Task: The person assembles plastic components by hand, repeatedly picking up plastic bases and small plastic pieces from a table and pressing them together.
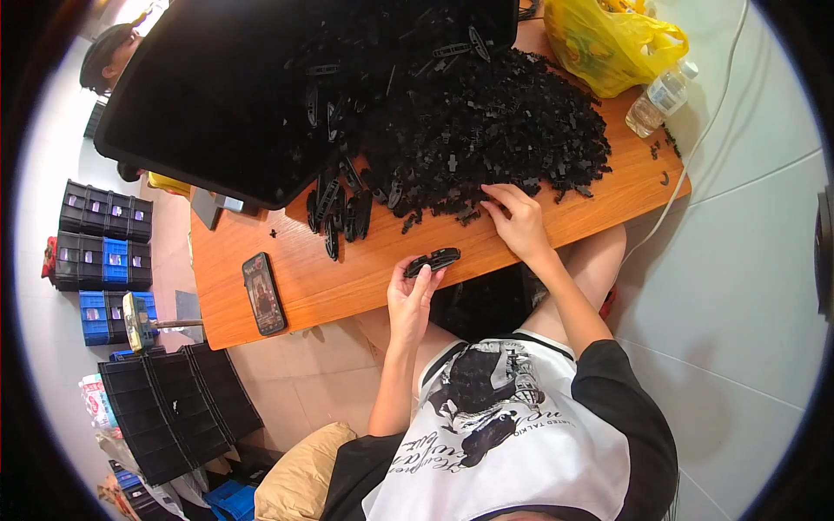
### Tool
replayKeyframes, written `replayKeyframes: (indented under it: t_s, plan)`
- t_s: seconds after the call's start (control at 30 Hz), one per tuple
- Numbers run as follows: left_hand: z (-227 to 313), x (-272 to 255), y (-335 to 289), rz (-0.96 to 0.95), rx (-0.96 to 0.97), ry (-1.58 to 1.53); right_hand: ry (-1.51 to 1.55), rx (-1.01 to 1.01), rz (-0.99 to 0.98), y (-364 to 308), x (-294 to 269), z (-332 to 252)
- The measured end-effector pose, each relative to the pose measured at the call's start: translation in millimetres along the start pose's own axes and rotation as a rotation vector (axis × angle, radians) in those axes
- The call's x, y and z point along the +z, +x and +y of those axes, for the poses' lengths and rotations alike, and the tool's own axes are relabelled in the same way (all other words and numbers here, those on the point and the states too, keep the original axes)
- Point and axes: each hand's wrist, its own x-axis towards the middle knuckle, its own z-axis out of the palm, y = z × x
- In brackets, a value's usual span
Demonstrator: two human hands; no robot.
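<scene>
Near the table's front edge, my left hand (pixel 408 300) is closed on a black plastic part (pixel 443 259), an elongated piece with rounded ends. Its thumb presses on the near side. My right hand (pixel 521 227) reaches to the near edge of a big heap of small black plastic pieces (pixel 512 122). The thumb and forefinger there are apart, with small pieces right at their tips. Larger oblong black parts (pixel 330 208) lie in a loose group left of the heap.
A big black bin (pixel 217 95) lies tipped at the back left, its mouth toward the heap. A phone (pixel 263 293) rests on the wooden table (pixel 365 282). A yellow plastic bag (pixel 608 52) and a bottle (pixel 660 100) stand at the far right. Stacked crates (pixel 104 260) are on the left.
</scene>
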Motion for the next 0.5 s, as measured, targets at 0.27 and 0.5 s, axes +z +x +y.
replayKeyframes:
  t_s: [0.27,0.5]
  plan:
    - [3,7,-2,-0.091,0.021,0.046,0.628,0.556,-0.083,-2,-13,-17]
    - [13,19,-6,-0.168,0.085,0.159,0.513,0.218,-0.194,-11,-32,-67]
